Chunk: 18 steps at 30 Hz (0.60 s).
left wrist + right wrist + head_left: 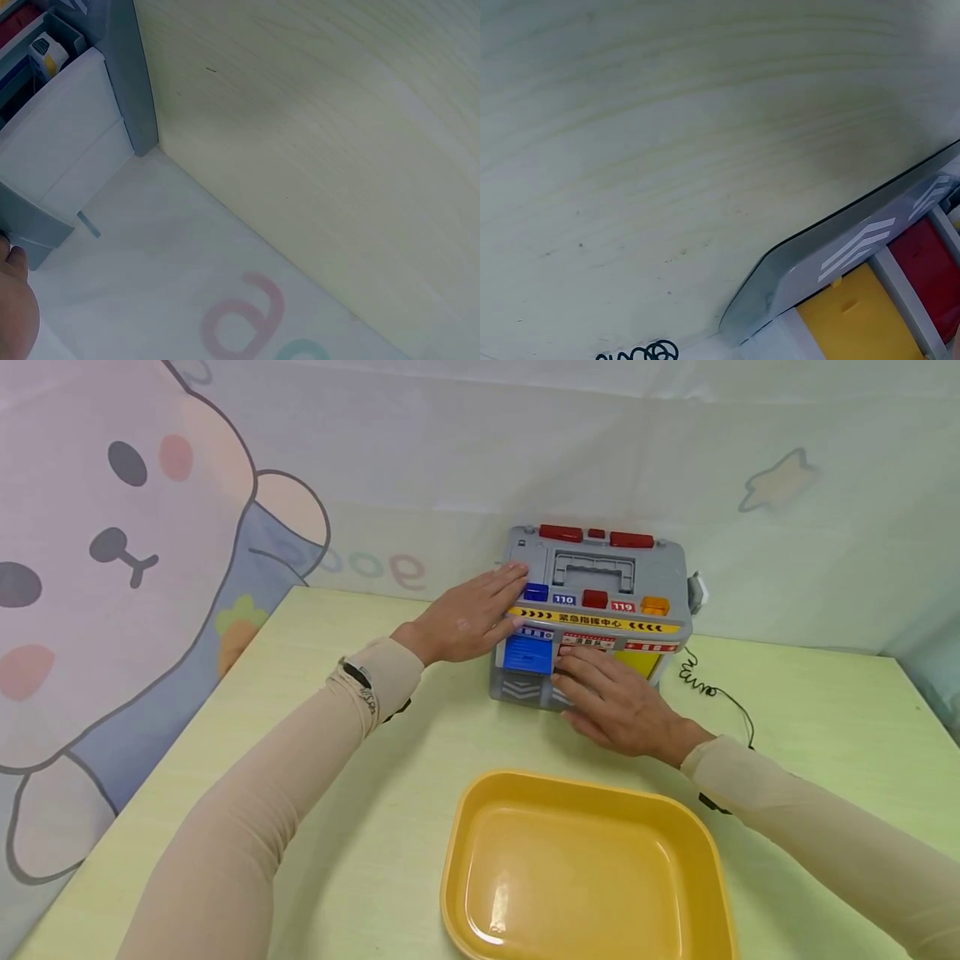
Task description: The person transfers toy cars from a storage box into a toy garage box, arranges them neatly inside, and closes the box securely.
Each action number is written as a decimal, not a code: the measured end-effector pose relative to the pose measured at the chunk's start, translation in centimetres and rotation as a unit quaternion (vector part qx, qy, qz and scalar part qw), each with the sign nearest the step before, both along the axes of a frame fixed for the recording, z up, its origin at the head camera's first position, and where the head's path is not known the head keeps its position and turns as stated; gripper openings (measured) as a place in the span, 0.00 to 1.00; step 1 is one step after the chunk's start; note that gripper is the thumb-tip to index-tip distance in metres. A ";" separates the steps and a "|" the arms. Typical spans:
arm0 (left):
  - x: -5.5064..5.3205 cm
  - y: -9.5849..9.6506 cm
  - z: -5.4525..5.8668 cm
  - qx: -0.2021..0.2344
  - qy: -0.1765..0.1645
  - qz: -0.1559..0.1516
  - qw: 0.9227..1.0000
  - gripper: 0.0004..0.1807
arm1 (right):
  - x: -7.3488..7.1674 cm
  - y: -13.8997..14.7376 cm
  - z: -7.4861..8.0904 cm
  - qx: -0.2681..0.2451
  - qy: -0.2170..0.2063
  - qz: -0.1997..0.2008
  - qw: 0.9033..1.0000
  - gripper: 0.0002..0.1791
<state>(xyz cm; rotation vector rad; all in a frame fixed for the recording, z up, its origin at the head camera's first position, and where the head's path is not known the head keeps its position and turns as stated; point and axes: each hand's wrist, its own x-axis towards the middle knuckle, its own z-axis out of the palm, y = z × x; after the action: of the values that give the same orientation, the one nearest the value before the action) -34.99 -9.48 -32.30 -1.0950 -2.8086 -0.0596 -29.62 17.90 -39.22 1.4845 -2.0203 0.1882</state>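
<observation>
A grey toy emergency station [534, 556] stands against the back cloth, with a blue door [528, 653], a red door [924, 262] and a yellow door [861, 311] along its front. My left hand [468, 617] rests against its upper left side with the fingers straight. Across the front lies my right hand [618, 703], its extended fingertips at the red door, close beside the blue one, and partly covering that area. In the left wrist view, a small white toy car [49, 54] with a yellow stripe shows inside the leftmost bay.
A yellow tray [585, 860] sits on the table in front of the station. On the station's right side is a grey handset [697, 593], its coiled black cord [697, 681] trailing over the table. A printed cloth [450, 452] hangs behind.
</observation>
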 end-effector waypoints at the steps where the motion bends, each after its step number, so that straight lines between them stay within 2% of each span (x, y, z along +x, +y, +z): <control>1: 0.0 0.0 0.0 -0.001 0.000 0.000 1.000 0.37 | 0.1 0.0 0.0 -0.001 -0.004 0.003 1.000 0.27; 9: 0.0 0.0 -0.1 -0.015 0.013 0.000 1.000 0.37 | 0.0 -0.8 0.5 0.035 -0.016 0.019 0.999 0.33; 18: 0.0 0.0 0.0 -0.023 0.029 -0.001 0.999 0.37 | 0.0 -1.7 0.8 0.088 -0.057 -0.004 0.994 0.34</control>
<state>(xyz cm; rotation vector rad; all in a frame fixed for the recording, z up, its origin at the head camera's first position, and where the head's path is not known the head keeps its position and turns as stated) -34.97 -9.48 -32.34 -1.0917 -2.7702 0.0349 -29.65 16.23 -38.42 1.6043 -2.1818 0.0950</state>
